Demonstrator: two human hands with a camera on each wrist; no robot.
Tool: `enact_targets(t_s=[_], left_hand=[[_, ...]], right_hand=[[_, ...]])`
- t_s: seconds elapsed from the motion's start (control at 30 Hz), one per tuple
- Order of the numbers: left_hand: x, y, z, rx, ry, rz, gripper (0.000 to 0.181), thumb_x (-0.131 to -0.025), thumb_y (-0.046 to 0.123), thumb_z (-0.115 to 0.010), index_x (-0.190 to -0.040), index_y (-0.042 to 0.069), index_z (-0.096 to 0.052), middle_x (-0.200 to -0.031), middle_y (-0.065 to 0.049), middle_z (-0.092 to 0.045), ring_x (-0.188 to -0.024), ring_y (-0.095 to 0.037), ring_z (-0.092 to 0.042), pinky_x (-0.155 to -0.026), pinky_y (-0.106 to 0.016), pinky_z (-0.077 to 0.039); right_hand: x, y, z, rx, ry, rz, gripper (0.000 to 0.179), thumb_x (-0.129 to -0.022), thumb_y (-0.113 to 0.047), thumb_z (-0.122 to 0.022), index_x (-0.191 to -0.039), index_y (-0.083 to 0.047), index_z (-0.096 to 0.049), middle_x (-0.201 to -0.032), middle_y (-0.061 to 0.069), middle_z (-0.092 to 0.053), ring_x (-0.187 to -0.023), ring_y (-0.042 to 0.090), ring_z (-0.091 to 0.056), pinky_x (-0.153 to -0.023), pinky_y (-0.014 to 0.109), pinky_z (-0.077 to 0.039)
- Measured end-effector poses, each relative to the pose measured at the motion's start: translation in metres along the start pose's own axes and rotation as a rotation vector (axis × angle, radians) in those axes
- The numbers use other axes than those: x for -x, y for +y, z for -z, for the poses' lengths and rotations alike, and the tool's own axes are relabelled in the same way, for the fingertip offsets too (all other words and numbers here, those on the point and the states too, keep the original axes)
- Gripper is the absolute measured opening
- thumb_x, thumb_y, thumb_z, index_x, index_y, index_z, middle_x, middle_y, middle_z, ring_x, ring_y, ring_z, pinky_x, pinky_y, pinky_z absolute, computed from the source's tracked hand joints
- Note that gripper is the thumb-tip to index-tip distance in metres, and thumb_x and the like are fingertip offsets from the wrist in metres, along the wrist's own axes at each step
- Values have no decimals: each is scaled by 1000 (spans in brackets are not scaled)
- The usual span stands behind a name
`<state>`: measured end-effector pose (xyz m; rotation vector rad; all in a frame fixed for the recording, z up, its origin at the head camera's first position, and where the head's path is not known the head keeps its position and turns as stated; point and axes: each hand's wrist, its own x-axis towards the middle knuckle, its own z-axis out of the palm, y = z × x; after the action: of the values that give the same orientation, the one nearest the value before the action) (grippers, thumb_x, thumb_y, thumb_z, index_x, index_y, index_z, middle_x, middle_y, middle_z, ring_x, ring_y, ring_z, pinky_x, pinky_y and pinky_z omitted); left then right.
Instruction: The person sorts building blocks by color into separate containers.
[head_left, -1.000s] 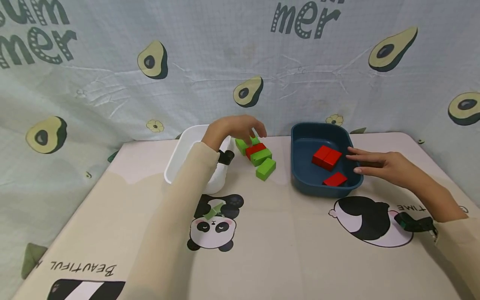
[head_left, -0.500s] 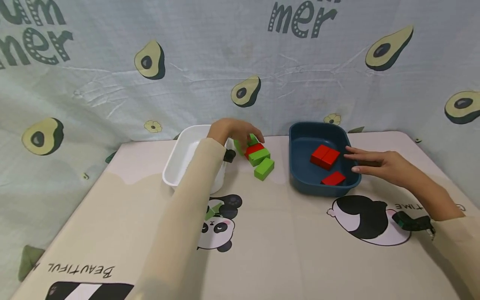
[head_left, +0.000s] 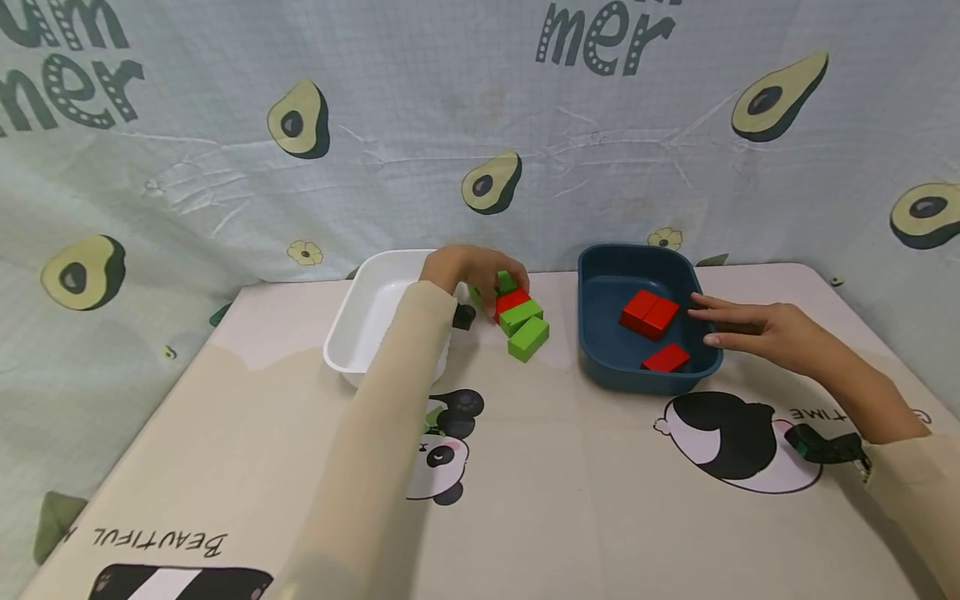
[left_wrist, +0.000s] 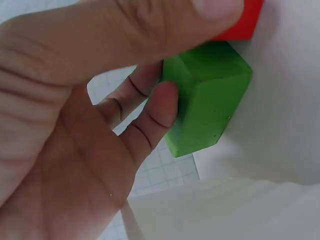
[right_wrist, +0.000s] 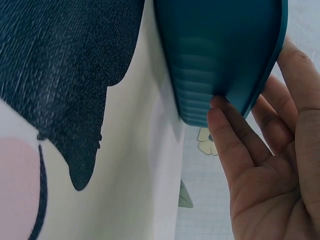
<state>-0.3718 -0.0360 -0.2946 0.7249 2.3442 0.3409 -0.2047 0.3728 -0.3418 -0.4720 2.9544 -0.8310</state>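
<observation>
Several green and red blocks (head_left: 521, 317) on the table (head_left: 570, 467) between white tub (head_left: 375, 312) and blue tub (head_left: 637, 379); over them, left hand (head_left: 478, 272), fingers bent, cannot tell whether pinching; right hand (head_left: 765, 329), fingers straight, touching blue tub; inside, three red blocks (head_left: 650, 315).

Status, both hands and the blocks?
Left hand at a green block, grip unclear. Right hand touching blue tub; three red blocks inside. Left sleeve partly hides white tub.

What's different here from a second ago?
The left hand has come down, its fingers now in at the loose blocks; whether it grips one is unclear. The right hand at the blue bin, the red blocks inside and the white bin stayed put.
</observation>
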Motion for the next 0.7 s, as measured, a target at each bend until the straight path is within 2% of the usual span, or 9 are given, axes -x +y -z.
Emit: enact_targets(t_s=[0.03,0.07,0.2,0.27,0.33,0.43,0.7], left_hand=[[0,0,0,-1,-5,-4,55,-83,-1,-80,-122,35,-63,-135,0,-47,-128,-23,-37,-104,-43,-48],[-1,1,-1,1,-11,-6,55,-83,-1,-80,-122,35,-63,-135,-1,-47,-128,-23,-37,-104,-43,-48],[-2,4,-1,-25,-16,9,61,-83,1,-81,-128,39,-63,-139,0,-45,-130,-23,-36,-106,-41,-45],[-3,5,-1,-43,-19,20,63,-84,2,-81,-131,40,-62,-142,0,-43,-131,-23,-35,-107,-41,-44],[-3,6,-1,-58,-18,30,65,-84,1,-81,-132,41,-62,-143,0,-42,-132,-23,-34,-107,-41,-44],[-3,5,-1,-64,-18,28,64,-84,2,-82,-132,40,-63,-144,-1,-43,-132,-23,-34,-107,-42,-44],[-3,-1,-3,-39,0,-74,64,-83,7,-85,-138,29,-61,-143,-3,-49,-128,-24,-41,-110,-40,-43]], right_hand=[[0,1,0,2,-3,4,49,-96,-35,-71,-143,-20,-62,-158,6,-43,-144,37,-41,-97,14,-47],[0,1,0,1,-2,2,49,-96,-35,-71,-143,-20,-62,-158,5,-43,-144,37,-41,-94,8,-43],[0,1,2,-2,-1,5,50,-96,-34,-72,-143,-19,-62,-158,7,-43,-143,40,-41,-92,4,-39],[0,1,2,-3,3,4,49,-96,-34,-72,-142,-20,-62,-158,7,-43,-143,41,-41,-85,-3,-32],[0,1,3,-7,3,13,50,-96,-33,-72,-142,-18,-62,-158,9,-43,-142,43,-41,-84,-4,-31],[-1,1,2,-8,3,8,50,-96,-34,-72,-143,-20,-62,-158,7,-43,-144,39,-40,-85,-4,-31],[0,-1,1,-6,17,-12,47,-95,-36,-72,-140,-24,-64,-157,2,-45,-144,35,-41,-85,-4,-31]])
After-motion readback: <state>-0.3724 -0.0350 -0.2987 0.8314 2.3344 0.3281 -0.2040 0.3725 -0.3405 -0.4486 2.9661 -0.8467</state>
